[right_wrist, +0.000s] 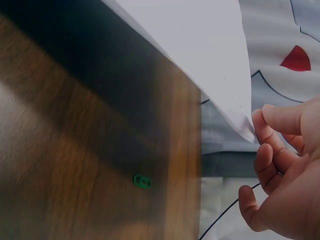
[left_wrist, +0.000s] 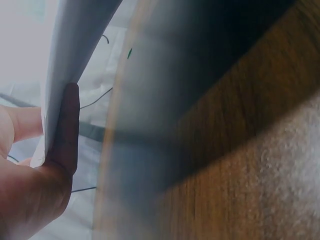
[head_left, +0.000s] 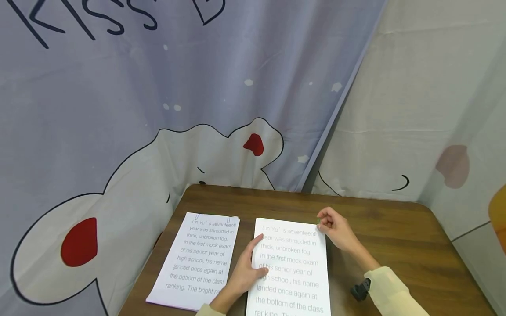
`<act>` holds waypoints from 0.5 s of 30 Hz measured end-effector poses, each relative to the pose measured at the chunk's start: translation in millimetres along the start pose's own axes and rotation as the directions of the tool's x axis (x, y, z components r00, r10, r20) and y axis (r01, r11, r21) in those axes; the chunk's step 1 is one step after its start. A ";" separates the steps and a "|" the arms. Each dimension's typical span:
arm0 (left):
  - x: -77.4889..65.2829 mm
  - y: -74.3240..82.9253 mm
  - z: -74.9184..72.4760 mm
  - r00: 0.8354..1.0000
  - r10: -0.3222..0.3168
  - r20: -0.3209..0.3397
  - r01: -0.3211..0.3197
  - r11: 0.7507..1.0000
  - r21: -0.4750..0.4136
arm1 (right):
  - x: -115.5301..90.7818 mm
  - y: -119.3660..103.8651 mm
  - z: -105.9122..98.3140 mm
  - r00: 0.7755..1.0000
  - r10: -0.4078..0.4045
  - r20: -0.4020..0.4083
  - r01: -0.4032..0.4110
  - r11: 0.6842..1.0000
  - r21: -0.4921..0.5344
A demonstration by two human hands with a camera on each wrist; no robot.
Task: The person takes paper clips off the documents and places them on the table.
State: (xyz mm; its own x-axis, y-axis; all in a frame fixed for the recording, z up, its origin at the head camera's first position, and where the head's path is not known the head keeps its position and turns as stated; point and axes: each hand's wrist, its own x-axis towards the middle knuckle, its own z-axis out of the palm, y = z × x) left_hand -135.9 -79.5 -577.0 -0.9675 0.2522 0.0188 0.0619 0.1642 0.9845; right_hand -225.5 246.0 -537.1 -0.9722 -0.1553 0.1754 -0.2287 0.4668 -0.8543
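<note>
A printed stack of paper [head_left: 290, 267] is raised off the table at the head view's lower middle. My left hand [head_left: 246, 271] grips its left edge; the left wrist view shows a finger on the underside of the stack [left_wrist: 82, 35]. At the top right corner is my right hand [head_left: 336, 228]. Its thumb and index tips meet against the paper edge [right_wrist: 235, 120], and I cannot tell what is between them. A green paper clip [right_wrist: 142, 181] lies on the table below; the head view shows the clip [head_left: 318, 220] by those fingertips.
Another printed stack [head_left: 197, 263] lies to the left, with paper clips [head_left: 228, 219] at its top edge. The wooden table [head_left: 379, 228] ends at a curtain [head_left: 221, 158] behind. A dark device [head_left: 360, 290] sits on the right wrist.
</note>
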 end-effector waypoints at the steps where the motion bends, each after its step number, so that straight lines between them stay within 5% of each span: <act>1: -0.3 0.0 -0.4 1.000 0.002 -0.002 -0.002 1.000 -0.002 | -1.0 0.7 -1.8 1.000 0.000 0.000 0.000 1.000 -0.003; 15: -0.8 -7.2 -5.0 1.000 0.002 -0.019 -0.002 1.000 0.025 | -16.1 28.3 -19.8 1.000 0.006 -0.003 -0.006 0.997 -0.080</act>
State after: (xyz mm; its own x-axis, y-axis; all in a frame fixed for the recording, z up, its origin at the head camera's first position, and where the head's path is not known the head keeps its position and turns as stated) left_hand -136.8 -85.6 -583.2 -0.9717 0.2348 0.0245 0.0700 0.1875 0.9798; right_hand -217.3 279.0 -554.5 -0.9736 -0.1503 0.1719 -0.2264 0.5361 -0.8132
